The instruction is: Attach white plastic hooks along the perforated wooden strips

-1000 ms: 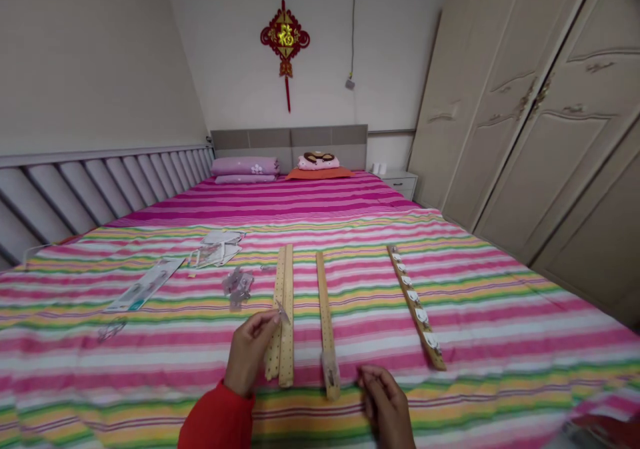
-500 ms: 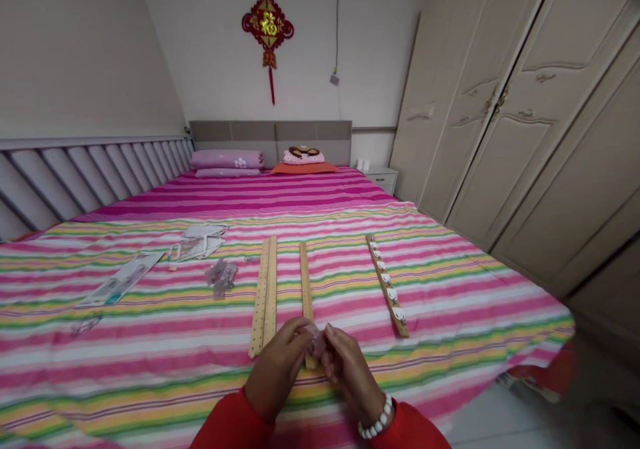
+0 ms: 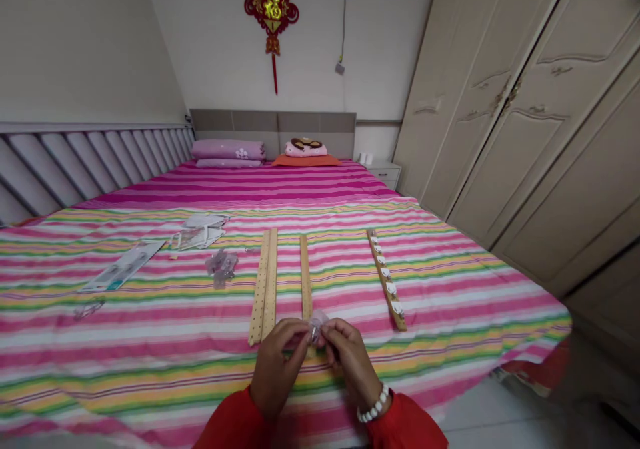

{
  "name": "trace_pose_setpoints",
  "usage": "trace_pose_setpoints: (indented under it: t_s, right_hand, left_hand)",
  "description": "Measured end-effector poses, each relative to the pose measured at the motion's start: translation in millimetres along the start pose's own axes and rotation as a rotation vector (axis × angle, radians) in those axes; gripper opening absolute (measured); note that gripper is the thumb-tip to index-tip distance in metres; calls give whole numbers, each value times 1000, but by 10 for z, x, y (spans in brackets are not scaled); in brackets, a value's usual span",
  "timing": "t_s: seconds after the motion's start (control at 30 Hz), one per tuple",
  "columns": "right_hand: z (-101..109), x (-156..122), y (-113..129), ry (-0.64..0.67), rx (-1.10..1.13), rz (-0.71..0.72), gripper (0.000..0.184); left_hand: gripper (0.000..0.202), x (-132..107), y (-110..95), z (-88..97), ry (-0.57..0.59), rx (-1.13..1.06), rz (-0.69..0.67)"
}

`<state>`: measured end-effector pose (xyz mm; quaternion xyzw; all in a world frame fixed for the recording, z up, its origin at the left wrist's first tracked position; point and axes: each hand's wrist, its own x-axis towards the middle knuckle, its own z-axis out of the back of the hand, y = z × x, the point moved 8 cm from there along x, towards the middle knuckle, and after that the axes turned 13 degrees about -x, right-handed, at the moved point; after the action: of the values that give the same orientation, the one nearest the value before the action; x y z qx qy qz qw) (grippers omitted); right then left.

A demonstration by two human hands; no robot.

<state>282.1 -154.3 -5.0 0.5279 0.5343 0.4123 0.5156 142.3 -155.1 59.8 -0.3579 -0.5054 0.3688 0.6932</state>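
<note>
in the head view the left hand [image 3: 277, 367] and the right hand [image 3: 351, 363] pinch together one small clear packet [image 3: 318, 319], just above the near end of the single wooden strip [image 3: 305, 277]. a second ago they were apart, the left at the paired strips [image 3: 265, 285] left of it; now they have met, so the work is on the packet itself. the hook strip [image 3: 385, 279] lies well right of it.

Four wooden strips are present: a left pair [image 3: 265, 289], one centre strip [image 3: 305, 272] and one right strip [image 3: 383, 281], which carries six white hooks [image 3: 391, 289]. Near centre: one clear packet [image 3: 317, 319]. Far end: two purple pillows [image 3: 227, 150].
</note>
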Motion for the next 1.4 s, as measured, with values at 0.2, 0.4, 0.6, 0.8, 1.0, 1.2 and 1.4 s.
trace_pose_setpoints:
  t_s: [0.2, 0.4, 0.6, 0.8, 1.0, 1.2, 1.4]
  right_hand:
    - [17, 64, 5, 3, -68, 28, 27]
    - [4, 208, 64, 1, -81, 61, 27]
    - [9, 417, 141, -42, -68, 76, 24]
    - [42, 569, 32, -108, -21, 33, 28]
    - [76, 668, -79, -179, -45, 15, 25]
    - [71, 720, -179, -196, -74, 9, 21]
    - [80, 762, -253, -214, -102, 4, 18]
  left_hand:
    - [41, -27, 536, -59, -107, -406, 448]
    - [40, 67, 686, -96, -139, -510, 526]
    - [39, 205, 757, -89, -214, -537, 507]
    - [33, 260, 818, 54, -264, -353, 368]
    - [24, 182, 909, 67, -236, -144, 308]
    - [26, 221, 927, 20, -186, -66, 276]
    - [25, 289, 918, -3, -146, -74, 252]
